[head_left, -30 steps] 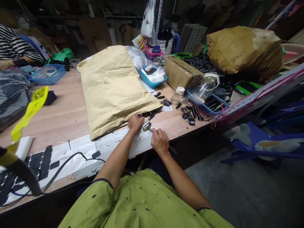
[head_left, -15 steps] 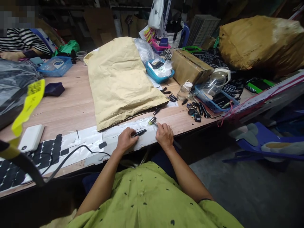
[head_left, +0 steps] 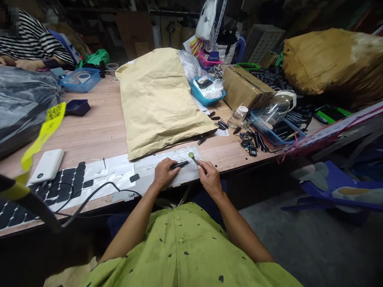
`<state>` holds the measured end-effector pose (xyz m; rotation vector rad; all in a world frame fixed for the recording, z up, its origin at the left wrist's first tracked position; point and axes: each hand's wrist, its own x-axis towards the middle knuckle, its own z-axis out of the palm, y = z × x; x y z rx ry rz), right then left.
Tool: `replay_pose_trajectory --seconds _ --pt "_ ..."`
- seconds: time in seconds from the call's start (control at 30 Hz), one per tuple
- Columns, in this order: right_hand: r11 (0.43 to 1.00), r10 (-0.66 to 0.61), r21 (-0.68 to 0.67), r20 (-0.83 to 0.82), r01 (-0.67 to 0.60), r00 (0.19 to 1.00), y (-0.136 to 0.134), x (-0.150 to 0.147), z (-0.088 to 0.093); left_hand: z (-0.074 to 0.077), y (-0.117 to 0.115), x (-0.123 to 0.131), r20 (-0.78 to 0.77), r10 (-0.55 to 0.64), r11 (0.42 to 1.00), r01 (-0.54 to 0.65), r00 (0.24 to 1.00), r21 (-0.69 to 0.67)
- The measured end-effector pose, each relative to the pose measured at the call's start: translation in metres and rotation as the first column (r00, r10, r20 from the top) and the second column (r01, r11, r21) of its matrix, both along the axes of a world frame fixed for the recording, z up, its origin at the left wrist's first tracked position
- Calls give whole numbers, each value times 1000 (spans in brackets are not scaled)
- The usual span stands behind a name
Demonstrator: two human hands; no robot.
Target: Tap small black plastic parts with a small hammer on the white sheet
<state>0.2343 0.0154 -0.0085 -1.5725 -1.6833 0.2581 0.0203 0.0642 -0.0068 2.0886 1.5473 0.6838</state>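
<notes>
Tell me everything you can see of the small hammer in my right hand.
The small hammer has a round yellow-green face, turned toward the camera, and a slim, metallic-looking shaft. The right hand grips its handle, hiding the lower end. The head is apart from the black piece in the left hand; contact with the white sheet is unclear.
</notes>
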Motion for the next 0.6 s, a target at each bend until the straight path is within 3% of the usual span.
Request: replay_pose_trajectory --seconds 0.2,0.33,0.6 --pt "993 113 -19 -103 -115 988 -20 -17 4 -1 0 1 15 2 1000 -2 1000 -14" --pt "988 129 -74 -126 -139 984 -19 -16 2 -2 1 2 22 9 1000 -9 1000 -14" --pt "983 172 -50 -120 -179 978 -21 -27 7 2 -1 4 7 18 999 -18 1000 -31"
